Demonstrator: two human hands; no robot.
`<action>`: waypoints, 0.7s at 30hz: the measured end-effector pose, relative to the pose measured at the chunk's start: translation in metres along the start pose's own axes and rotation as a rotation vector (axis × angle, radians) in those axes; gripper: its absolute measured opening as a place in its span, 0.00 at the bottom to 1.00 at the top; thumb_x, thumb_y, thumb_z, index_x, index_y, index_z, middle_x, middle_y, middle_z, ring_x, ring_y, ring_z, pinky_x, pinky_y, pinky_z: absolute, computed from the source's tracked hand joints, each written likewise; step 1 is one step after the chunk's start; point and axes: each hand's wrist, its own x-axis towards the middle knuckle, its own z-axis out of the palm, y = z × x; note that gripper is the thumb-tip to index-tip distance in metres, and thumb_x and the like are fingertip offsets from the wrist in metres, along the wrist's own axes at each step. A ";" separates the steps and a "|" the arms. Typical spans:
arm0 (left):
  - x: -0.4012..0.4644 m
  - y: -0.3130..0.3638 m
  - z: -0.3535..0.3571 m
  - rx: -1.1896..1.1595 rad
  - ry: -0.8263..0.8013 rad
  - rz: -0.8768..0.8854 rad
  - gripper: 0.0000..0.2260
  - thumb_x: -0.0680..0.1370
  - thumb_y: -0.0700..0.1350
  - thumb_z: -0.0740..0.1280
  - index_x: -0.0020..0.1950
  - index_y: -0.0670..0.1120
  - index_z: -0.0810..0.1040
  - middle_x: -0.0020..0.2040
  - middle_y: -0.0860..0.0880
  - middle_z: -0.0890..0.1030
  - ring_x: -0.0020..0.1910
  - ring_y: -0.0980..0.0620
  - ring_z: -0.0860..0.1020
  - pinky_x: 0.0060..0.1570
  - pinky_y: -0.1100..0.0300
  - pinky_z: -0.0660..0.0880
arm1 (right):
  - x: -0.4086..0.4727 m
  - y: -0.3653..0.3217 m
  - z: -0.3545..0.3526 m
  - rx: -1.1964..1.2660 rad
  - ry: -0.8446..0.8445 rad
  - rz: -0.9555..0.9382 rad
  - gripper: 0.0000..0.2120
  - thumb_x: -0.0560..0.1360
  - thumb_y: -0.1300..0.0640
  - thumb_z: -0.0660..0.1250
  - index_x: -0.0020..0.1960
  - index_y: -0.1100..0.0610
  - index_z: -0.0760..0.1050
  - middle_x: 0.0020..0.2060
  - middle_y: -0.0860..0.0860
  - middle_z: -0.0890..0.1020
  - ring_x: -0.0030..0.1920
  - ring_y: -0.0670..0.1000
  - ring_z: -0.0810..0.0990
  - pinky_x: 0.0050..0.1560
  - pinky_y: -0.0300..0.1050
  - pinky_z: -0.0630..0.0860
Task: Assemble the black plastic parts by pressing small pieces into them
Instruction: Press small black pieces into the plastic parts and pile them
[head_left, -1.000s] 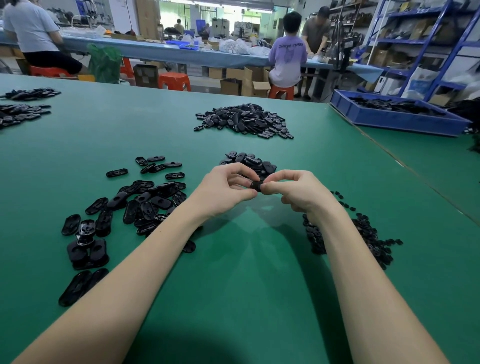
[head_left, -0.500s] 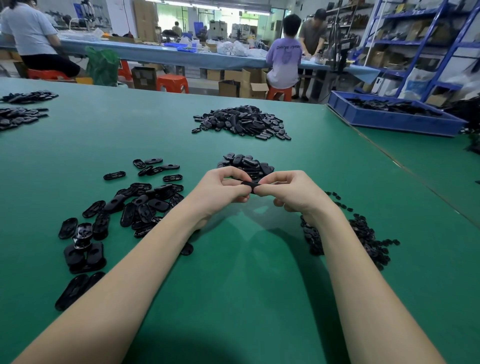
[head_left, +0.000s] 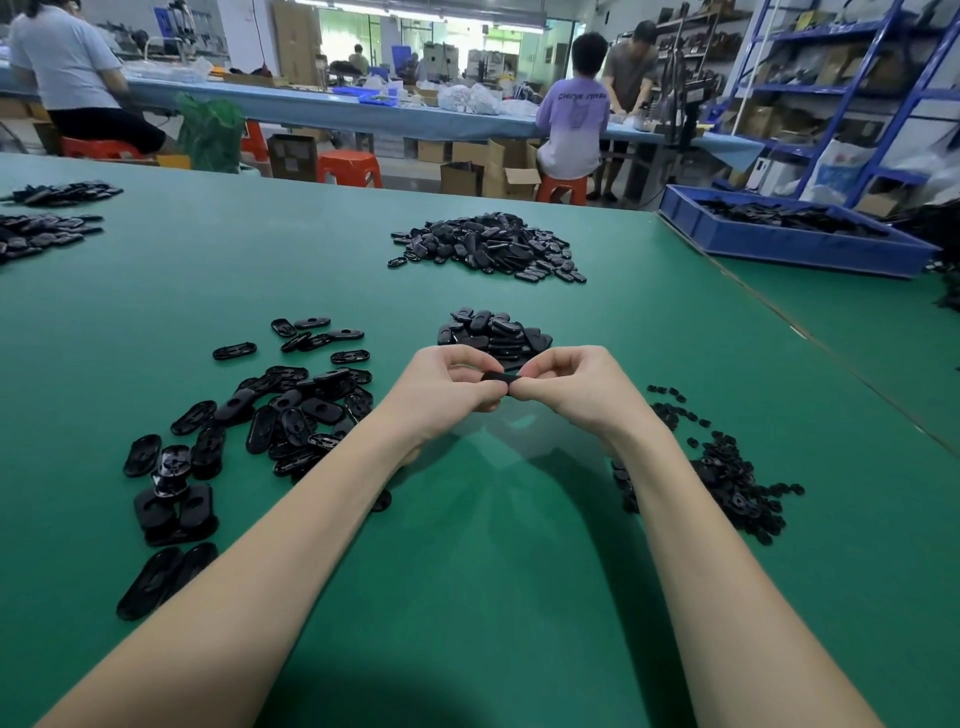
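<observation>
Pinching black part (head_left: 500, 376), mostly hidden, both hands

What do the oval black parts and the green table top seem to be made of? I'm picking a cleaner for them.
Oval black parts: apparently moulded plastic, semi-gloss, with light glints on rims and recesses. Green table top: looks like a smooth matte mat, maybe rubber or vinyl, given its soft, diffuse sheen; the exact material cannot be told.

A green table (head_left: 467, 597) is covered with black oval parts (head_left: 291, 410) left, small pieces (head_left: 727, 478) right, and heaps (head_left: 488, 247) farther off.
</observation>
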 end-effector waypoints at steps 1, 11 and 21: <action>0.000 0.000 0.001 0.009 0.009 0.000 0.06 0.75 0.36 0.73 0.48 0.45 0.81 0.35 0.49 0.85 0.36 0.53 0.81 0.52 0.59 0.79 | 0.000 0.001 0.002 -0.002 0.006 -0.010 0.06 0.70 0.57 0.78 0.39 0.52 0.81 0.27 0.43 0.76 0.26 0.41 0.69 0.29 0.33 0.66; 0.002 -0.003 0.004 0.084 0.070 0.025 0.06 0.74 0.40 0.75 0.45 0.51 0.82 0.34 0.52 0.84 0.37 0.54 0.81 0.51 0.56 0.78 | -0.001 0.005 0.008 0.056 0.023 -0.048 0.09 0.70 0.59 0.77 0.39 0.55 0.77 0.28 0.46 0.73 0.29 0.46 0.67 0.34 0.41 0.66; 0.006 -0.004 -0.010 -0.137 0.056 -0.026 0.07 0.75 0.34 0.72 0.52 0.42 0.81 0.35 0.46 0.83 0.32 0.53 0.78 0.41 0.65 0.79 | 0.001 0.006 0.013 -0.252 0.063 -0.313 0.09 0.71 0.54 0.77 0.48 0.44 0.81 0.39 0.42 0.84 0.30 0.45 0.77 0.38 0.43 0.77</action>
